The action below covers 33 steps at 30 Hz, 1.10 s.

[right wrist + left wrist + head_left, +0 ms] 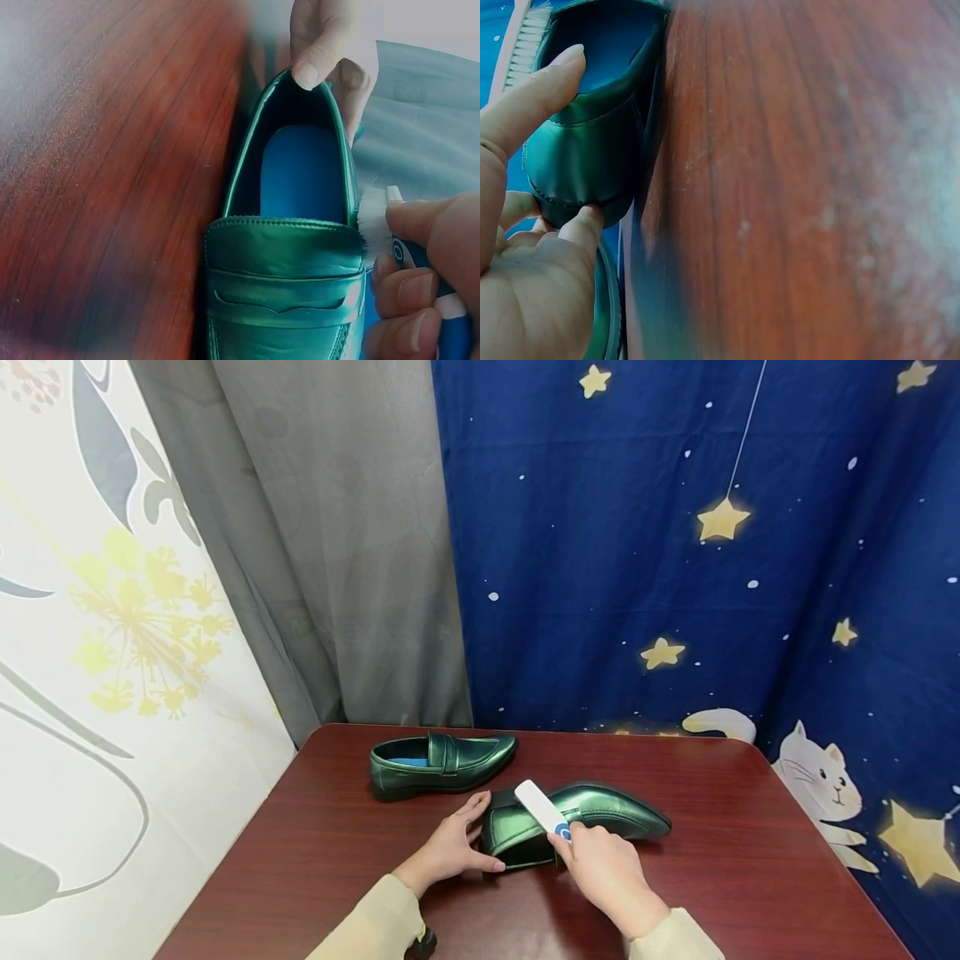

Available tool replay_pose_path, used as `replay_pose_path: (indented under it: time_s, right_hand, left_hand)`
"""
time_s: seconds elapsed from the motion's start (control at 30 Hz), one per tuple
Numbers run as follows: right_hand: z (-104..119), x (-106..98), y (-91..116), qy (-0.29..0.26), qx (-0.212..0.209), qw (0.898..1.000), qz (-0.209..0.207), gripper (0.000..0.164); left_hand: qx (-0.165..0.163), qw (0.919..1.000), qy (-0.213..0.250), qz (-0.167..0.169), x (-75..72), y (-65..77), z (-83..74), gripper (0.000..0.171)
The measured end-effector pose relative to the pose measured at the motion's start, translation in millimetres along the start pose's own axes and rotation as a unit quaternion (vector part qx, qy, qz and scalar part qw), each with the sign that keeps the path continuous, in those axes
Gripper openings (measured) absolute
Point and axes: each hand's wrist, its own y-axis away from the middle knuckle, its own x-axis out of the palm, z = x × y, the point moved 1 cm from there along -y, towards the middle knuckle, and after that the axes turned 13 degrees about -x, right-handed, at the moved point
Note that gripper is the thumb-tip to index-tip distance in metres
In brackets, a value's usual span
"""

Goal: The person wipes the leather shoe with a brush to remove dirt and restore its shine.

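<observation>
A shiny green loafer [600, 806] lies tipped on its side, its opening toward me. My left hand [453, 843] grips it by the heel, thumb at the rim of the opening and fingers round the back, as the left wrist view also shows [540, 270]. In my right hand [606, 868] is a white and blue brush [542, 808], pinched by its handle. The brush's pale bristles [373, 221] meet the upper side of the shoe, beside the opening, in the right wrist view. Inside the shoe is a blue insole [300, 172].
The second green loafer [442, 762] stands upright behind, at the back left of the dark red wooden table [300, 860]. A small black object [422, 943] shows by my left sleeve. Grey and starry blue curtains [600, 568] hang behind the table's far edge.
</observation>
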Motion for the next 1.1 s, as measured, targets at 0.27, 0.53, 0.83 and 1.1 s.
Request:
replay_pose_path:
  time_s: [0.27,0.53,0.83,1.1]
  right_hand:
    - [-2.8,-5.4,0.8,-0.012,0.011,1.000,0.009,0.042]
    - [-4.7,-7.5,-0.8,-0.014,0.019,1.000,0.011,0.042]
    - [-7.1,-11.5,-1.7,-0.022,0.026,0.999,0.019,0.040]
    - [-13.8,-13.6,-1.2,-0.008,0.026,1.000,0.003,0.041]
  left_hand:
    - [-0.001,0.9999,0.008,0.007,-0.3,0.2,-0.6,0.108]
    - [0.001,0.9999,0.009,0.006,0.1,0.8,-1.6,0.108]
    - [-0.005,0.9999,0.009,0.007,0.3,-0.5,-0.6,0.109]
    - [-0.004,0.9999,0.008,0.010,-0.6,0.3,-0.4,0.109]
